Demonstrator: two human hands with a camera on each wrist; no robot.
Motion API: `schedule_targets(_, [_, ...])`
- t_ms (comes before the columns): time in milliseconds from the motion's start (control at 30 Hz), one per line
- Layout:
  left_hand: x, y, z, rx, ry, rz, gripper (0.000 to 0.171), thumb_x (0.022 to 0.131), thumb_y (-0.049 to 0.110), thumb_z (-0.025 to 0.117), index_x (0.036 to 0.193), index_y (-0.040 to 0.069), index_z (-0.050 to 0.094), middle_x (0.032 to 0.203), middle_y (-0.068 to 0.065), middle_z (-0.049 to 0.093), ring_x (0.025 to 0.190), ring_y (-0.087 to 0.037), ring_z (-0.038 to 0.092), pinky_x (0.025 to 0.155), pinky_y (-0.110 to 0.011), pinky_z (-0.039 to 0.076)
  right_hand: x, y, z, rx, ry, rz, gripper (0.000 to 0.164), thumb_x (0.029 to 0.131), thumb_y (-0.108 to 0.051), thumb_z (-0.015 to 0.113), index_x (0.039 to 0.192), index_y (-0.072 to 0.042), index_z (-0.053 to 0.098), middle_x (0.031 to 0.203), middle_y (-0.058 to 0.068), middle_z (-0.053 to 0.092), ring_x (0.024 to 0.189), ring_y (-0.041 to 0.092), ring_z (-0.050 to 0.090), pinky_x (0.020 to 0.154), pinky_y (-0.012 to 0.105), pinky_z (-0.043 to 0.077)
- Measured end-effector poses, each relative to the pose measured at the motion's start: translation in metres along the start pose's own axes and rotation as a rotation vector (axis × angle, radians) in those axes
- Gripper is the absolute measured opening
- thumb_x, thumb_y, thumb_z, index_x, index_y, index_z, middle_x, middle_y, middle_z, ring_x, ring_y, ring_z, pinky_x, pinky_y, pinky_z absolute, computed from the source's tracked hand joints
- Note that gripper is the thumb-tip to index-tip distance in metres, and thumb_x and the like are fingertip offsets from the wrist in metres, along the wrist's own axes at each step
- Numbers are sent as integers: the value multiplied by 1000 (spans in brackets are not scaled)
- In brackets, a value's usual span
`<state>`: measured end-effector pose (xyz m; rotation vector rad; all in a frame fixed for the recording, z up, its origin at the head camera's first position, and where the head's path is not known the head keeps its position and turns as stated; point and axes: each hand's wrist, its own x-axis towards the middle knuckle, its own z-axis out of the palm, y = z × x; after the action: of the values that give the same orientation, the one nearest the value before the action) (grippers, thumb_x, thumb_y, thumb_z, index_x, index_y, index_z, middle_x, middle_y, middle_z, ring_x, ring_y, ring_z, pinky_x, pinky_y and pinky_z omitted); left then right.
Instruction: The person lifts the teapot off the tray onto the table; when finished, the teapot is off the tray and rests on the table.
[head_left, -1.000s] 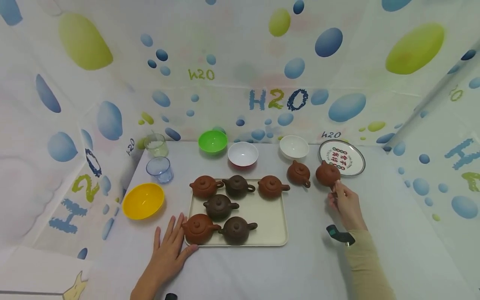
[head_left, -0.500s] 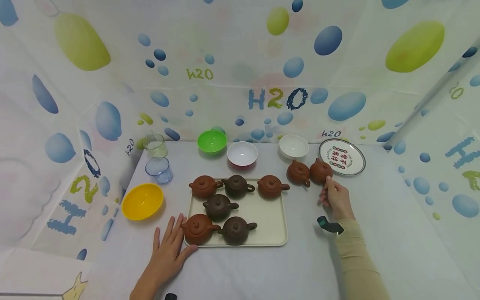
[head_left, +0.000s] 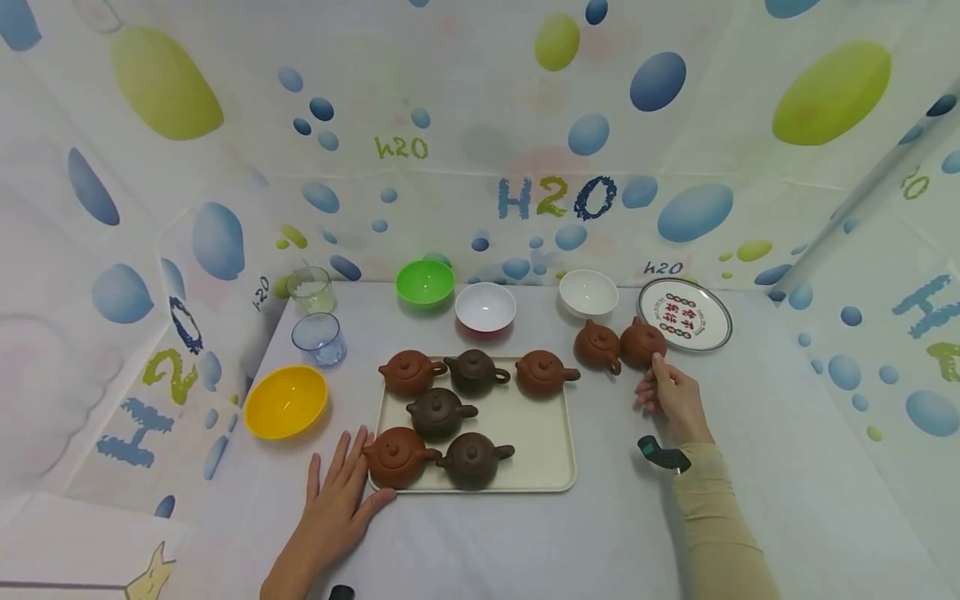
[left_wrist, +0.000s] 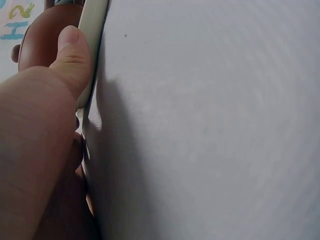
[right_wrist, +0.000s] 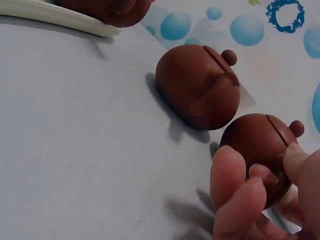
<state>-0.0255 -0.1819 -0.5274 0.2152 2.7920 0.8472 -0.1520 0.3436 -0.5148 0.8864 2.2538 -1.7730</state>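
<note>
My right hand (head_left: 675, 404) pinches the handle of a reddish-brown teapot (head_left: 642, 342) at the right of the table, its fingers partly hiding the handle. Close on its left stands another reddish-brown teapot (head_left: 597, 346); in the right wrist view its body (right_wrist: 195, 87) shows with the handle turned toward the camera. My left hand (head_left: 333, 500) lies flat with spread fingers at the left front corner of a cream tray (head_left: 536, 446), the thumb along the rim. Several brown and dark teapots sit on the tray, the nearest to this hand a reddish-brown teapot (head_left: 397, 458).
A yellow bowl (head_left: 287, 403), a blue glass (head_left: 318, 340) and a clear glass (head_left: 311, 292) stand at the left. Along the back are a green bowl (head_left: 425, 284), two white bowls and an oval plate (head_left: 708, 321), which lies just behind the held teapot.
My right hand has brought the teapot a little leftward, from in front of the plate to beside the other teapot. It barely moves in the last half second. My left hand stays put.
</note>
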Motion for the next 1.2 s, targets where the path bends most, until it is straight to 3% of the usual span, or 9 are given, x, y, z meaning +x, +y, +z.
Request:
schedule_targets(400, [0,-2,-1,6,17,5,93,101,54,66,168,1,28,182,-17,13,168,-43,1,130,-67,-21,0,2,4,38,-11,-15,75,101,-71,53,145,-11,46,82,-16,74,68,2,72,65,18,60])
schedule_targets(600, [2,-1,2,5,10,19,94,101,56,66,167,0,29,182,-16,13,168,-43,1,130,-67,-22,-16,9,-3,59,16,16,95,101,-69,57,167,-10,24,90,-11,71,70,5,70,63,21,58])
schedule_targets(700, [4,0,1,6,18,36,93,101,56,66,166,-1,32,182,-15,14,168,-42,2,130,-67,-21,-33,16,-6,80,56,51,92,104,-62,59,170,-12,17,92,-9,70,70,6,69,60,22,55])
schedule_targets(833, [5,-1,-3,27,34,42,91,101,53,66,165,-2,34,181,-16,15,168,-43,4,131,-67,-19,-53,23,-2,81,56,40,75,108,-47,60,165,-12,26,90,-10,70,68,6,66,58,22,53])
schedule_targets(1033, [4,-2,-3,20,30,33,92,102,54,66,166,-2,31,181,-16,14,168,-43,2,131,-67,-20,-67,12,12,18,-61,-132,46,109,-43,62,139,-10,53,90,-8,72,70,8,66,59,21,52])
schedule_targets(1200, [1,-1,0,12,25,18,92,102,53,66,167,0,29,181,-17,14,168,-43,3,130,-68,-19,-61,-6,34,-114,-247,-246,56,108,-52,59,142,-9,52,110,12,73,75,15,71,60,27,57])
